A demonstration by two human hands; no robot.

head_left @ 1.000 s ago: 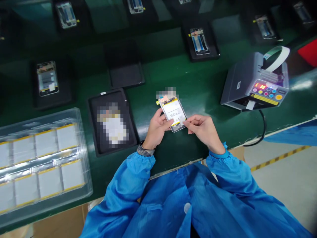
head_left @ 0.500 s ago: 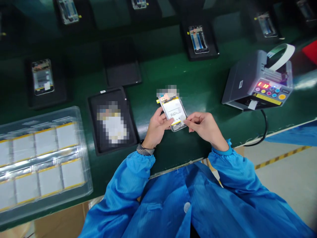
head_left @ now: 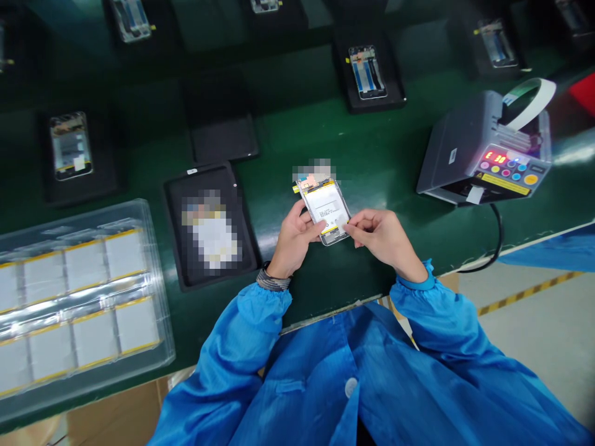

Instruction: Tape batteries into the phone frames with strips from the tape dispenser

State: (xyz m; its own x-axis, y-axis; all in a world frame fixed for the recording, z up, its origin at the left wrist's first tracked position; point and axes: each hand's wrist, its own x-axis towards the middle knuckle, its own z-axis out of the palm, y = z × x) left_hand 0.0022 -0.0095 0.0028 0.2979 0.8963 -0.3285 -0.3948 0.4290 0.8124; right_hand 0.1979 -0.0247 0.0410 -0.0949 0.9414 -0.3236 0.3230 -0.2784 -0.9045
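An opened smartphone point(head_left: 328, 204) with its white battery exposed lies tilted in my left hand point(head_left: 296, 238). The thumb rests on the phone's lower left edge and the fingers wrap behind it. My right hand point(head_left: 379, 238) is closed in a pinch at the lower right corner of the battery. A small whitish piece of tape point(head_left: 342, 223) shows at those fingertips, partly covered by them. The phone's upper end is blurred out. To the left, a black tray point(head_left: 186, 279) holds a blurred object with a white area.
A tape dispenser point(head_left: 488, 148) with a lit display stands at the right, a tape end sticking out. A clear plastic tray point(head_left: 162, 322) with several white batteries point(head_left: 134, 325) lies at the left. Behind, black trays point(head_left: 341, 105) bear other opened phones point(head_left: 368, 71); one nearer black tray point(head_left: 223, 139) shows nothing on it.
The black trays and phones at the back have shifted slightly left, apart from a few at the top. Both hands and the held phone have hardly moved.
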